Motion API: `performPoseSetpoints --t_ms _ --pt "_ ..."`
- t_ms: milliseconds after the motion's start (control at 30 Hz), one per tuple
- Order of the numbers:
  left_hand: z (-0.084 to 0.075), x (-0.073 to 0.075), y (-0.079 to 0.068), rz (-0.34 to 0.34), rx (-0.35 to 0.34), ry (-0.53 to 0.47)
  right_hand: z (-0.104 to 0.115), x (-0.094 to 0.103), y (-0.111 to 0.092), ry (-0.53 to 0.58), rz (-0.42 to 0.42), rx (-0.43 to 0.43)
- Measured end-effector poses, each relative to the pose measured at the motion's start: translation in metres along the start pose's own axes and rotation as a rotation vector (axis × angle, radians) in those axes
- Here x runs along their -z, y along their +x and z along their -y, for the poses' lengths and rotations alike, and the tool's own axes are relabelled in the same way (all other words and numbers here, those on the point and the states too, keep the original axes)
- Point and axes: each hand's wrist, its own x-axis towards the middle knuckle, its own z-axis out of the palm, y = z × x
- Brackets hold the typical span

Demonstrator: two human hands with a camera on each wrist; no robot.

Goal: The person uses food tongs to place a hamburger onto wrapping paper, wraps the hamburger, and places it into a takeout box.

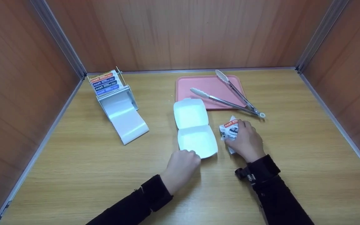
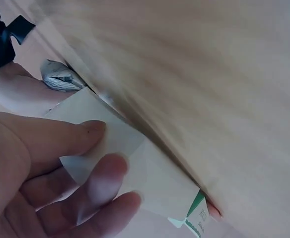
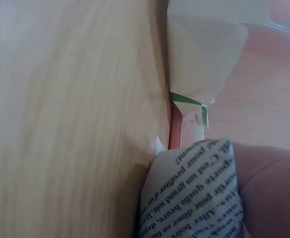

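A white clamshell takeaway box (image 1: pixel 197 137) lies unfolded in the middle of the table, with green print on an outer side in the wrist views. My left hand (image 1: pixel 181 167) holds its near edge, the fingers curled and the thumb (image 2: pixel 93 136) against the box wall. To the right of the box, my right hand (image 1: pixel 247 140) grips a packet wrapped in printed paper (image 1: pixel 230 131). Lines of text and a red label show on the paper (image 3: pixel 189 193). The packet is close over the table; what is inside it is hidden.
Behind the box lies a pink tray (image 1: pixel 184 86), with open metal tongs (image 1: pixel 230 104) across it, their hinge end past its near right corner. At left stands a dispenser (image 1: pixel 131 95) with printed wrapping papers and a white sloping front. Wooden walls (image 1: pixel 186 34) enclose the table.
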Motion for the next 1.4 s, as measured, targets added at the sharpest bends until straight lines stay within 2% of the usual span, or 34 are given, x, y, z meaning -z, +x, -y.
performPoseSetpoints --t_ms 167,533,667,800,867,900,967,1067,1100,1167,1233,1333,1400 --pt "0.0 0.0 0.002 -0.014 -0.02 -0.021 0.0 0.002 -0.002 0.0 -0.017 -0.002" --pt "0.006 -0.012 0.012 -0.006 0.038 0.003 -0.003 -0.003 -0.004 0.008 -0.047 0.03" --pt "0.009 -0.013 0.015 0.002 0.065 -0.007 -0.004 -0.005 -0.004 0.023 -0.036 0.016" --pt "0.002 -0.001 0.014 0.004 0.143 0.094 -0.004 -0.001 -0.003 0.035 -0.012 -0.007" --pt "-0.006 0.01 0.016 -0.044 0.186 0.132 -0.005 0.007 -0.001 0.058 -0.011 -0.02" --pt "-0.011 0.017 0.018 -0.084 0.199 0.115 -0.007 0.013 -0.001 0.067 -0.014 -0.024" --pt "-0.018 0.029 0.025 -0.169 0.196 -0.016 -0.009 0.025 0.0 0.092 -0.045 -0.029" --pt "-0.034 0.04 0.042 -0.213 0.145 -0.297 -0.016 0.04 0.0 0.126 -0.116 -0.044" --pt "-0.041 0.04 0.048 -0.195 0.135 -0.393 -0.018 0.044 -0.001 0.125 -0.13 -0.056" --pt "-0.058 0.037 0.06 -0.104 0.15 -0.54 -0.021 0.047 -0.004 0.113 -0.143 -0.088" --pt "-0.077 0.031 0.071 -0.02 0.183 -0.604 -0.022 0.048 -0.006 0.088 -0.122 -0.106" --pt "-0.095 0.024 0.087 0.107 0.277 -0.716 -0.022 0.046 -0.009 0.06 -0.076 -0.096" --pt "-0.099 0.019 0.097 0.139 0.364 -0.795 -0.022 0.044 -0.009 0.057 -0.063 -0.061"
